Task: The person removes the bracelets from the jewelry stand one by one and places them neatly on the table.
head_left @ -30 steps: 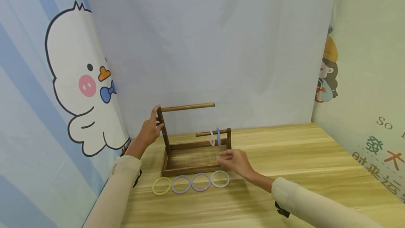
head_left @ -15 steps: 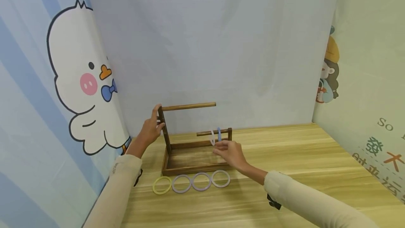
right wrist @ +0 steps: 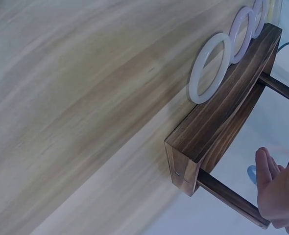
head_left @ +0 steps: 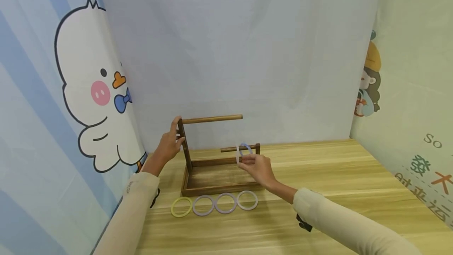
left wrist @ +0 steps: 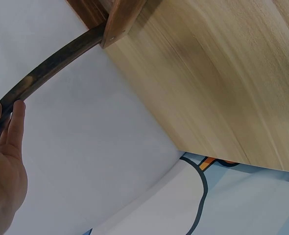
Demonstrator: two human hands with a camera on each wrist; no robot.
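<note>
Nearest, flat in a row on the bench (head_left: 226, 239): yellow ring (head_left: 181, 216), two lilac rings (head_left: 203, 215) (head_left: 225, 212), white ring (head_left: 247, 209). Just behind stood the rack (head_left: 212, 190). Right hand (head_left: 260, 168) reached over its tray, fingers narrow, seemingly pinching the pale ring (head_left: 237, 153) low down. That ring hung around the lower rod (head_left: 228, 150), nearer the free end; blue ring (head_left: 245, 145) hung tilted beside it, post side. Left hand (head_left: 168, 145) gripped the tall post (head_left: 186, 150) near its top, probably steadying. Step in hand looked like shifting the pale ring along the rod; direction couldn't be told. Next move called for a light pinch, ring square to rod, clear of blue.
</note>
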